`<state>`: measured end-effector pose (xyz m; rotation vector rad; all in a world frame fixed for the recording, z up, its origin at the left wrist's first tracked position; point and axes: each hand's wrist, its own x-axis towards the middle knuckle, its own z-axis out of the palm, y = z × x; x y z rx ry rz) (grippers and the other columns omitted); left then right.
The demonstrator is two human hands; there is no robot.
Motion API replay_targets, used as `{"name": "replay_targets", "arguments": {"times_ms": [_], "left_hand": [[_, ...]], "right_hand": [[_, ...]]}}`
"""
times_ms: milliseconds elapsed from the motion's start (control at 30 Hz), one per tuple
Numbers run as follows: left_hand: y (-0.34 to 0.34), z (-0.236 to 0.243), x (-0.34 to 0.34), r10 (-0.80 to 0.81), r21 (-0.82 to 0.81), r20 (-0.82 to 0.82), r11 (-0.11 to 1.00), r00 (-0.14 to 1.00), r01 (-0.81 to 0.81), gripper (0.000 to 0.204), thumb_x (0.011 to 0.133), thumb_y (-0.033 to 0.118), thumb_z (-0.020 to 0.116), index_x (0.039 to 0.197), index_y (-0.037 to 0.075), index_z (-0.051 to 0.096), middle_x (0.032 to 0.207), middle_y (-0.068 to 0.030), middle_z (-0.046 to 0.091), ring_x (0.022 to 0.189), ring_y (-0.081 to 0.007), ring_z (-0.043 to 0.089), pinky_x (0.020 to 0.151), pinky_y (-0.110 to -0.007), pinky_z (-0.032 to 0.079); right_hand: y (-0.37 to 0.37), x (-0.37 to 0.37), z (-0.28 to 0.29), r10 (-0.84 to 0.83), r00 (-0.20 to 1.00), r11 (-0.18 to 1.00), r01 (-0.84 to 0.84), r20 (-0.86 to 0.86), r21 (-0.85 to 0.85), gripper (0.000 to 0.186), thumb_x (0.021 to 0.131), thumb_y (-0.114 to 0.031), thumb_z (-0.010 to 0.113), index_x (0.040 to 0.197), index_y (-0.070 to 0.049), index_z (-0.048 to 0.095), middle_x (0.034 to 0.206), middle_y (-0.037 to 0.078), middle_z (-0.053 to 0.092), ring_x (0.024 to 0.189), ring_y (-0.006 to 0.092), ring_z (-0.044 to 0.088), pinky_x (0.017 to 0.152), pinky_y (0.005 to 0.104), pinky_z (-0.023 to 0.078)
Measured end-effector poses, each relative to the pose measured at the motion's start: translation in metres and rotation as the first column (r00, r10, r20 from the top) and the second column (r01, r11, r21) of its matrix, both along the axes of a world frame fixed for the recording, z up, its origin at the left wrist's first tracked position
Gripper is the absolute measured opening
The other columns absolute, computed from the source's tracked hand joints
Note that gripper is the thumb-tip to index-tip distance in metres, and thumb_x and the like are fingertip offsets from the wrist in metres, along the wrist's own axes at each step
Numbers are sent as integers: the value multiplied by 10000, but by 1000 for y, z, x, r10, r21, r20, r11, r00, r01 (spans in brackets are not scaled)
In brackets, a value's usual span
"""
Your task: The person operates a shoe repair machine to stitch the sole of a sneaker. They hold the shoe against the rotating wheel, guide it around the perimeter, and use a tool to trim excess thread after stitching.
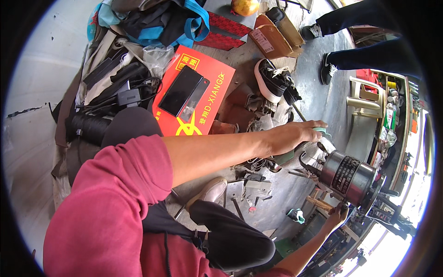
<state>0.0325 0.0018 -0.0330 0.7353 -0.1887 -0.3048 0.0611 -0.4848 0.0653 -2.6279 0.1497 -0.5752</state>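
Observation:
A machine with a shiny cylindrical metal housing (pixel 349 177) and a dark label plate stands at the right. My left hand (pixel 297 137) reaches over to its near left side. One finger is stretched out and the others bend over a pale green item (pixel 324 134); its kind is unclear. White woven-looking material (pixel 295 159) lies under that hand. My right hand (pixel 337 218) is at the lower side of the housing, fingers curled around a small part of the machine that they mostly hide.
A black phone-like slab (pixel 183 91) rests on a red box (pixel 217 76) at upper left. Beyond are black shoes with pale soles (pixel 272 81), an open cardboard box (pixel 277 34) and a standing person's legs (pixel 364 21). Cables, a plastic stool (pixel 367 99) and stocked shelves surround the workspace.

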Motion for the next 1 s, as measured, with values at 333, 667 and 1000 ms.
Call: {"name": "replay_targets", "arguments": {"times_ms": [333,667,1000], "left_hand": [[-1,-1,0,24,42,1,999,1000,-24,633,1012,331,455,1560,31,346,1507,-212,475,1412,-295,424,1180,-353,270],[-2,-2,-1,54,30,14,998,998,-54,609,1032,363,457,1554,62,374,1374,-150,568,1242,-218,517,1102,-327,339],[0,0,-5,61,4,-23,998,998,-61,633,994,309,492,1556,41,375,1500,-219,506,1409,-314,447,1162,-362,294]], "right_hand": [[37,-1,-84,140,712,953,93,-688,290,265,994,-309,639,884,-72,596,635,51,592,549,168,634,489,306,505],[6,2,-2,-92,996,991,90,13,100,146,999,-183,611,916,-64,609,648,-9,534,502,93,493,452,260,374],[35,-4,-88,167,739,949,58,-652,309,252,1010,-320,618,943,-81,577,611,38,592,488,152,596,446,286,473]]}}
